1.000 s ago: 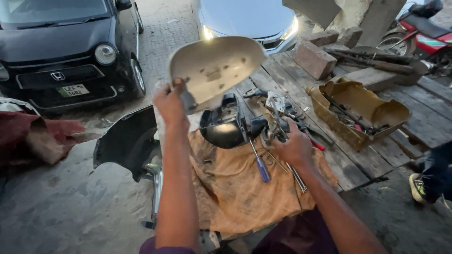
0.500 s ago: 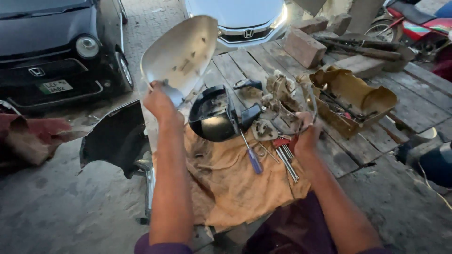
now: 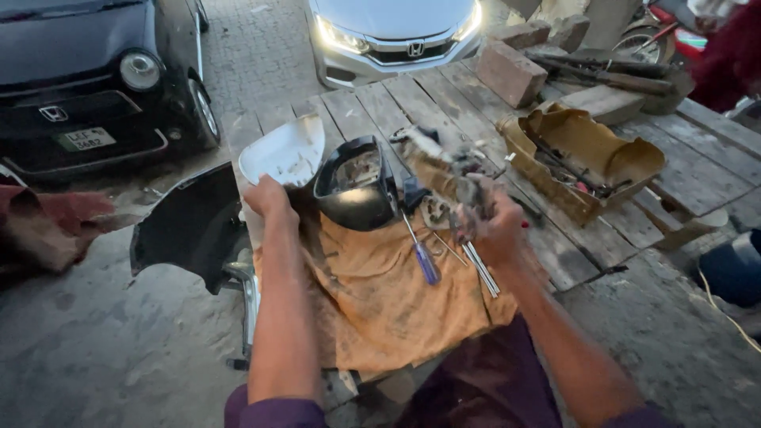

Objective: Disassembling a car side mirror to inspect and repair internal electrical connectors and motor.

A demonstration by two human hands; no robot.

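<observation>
Nearest, we list an orange cloth, stained and creased, spread over the plank bench. On it lie a blue-handled screwdriver and thin metal rods. Our left hand has its fingers clenched on the lower edge of a white mirror cover, a smooth curved shell, hollow side up, long axis pointing away and rightward. Our right hand grips a blurred metal assembly, angled up-left. Between them sits a glossy black mirror housing. Farther off we note a yellow tray and a brick.
</observation>
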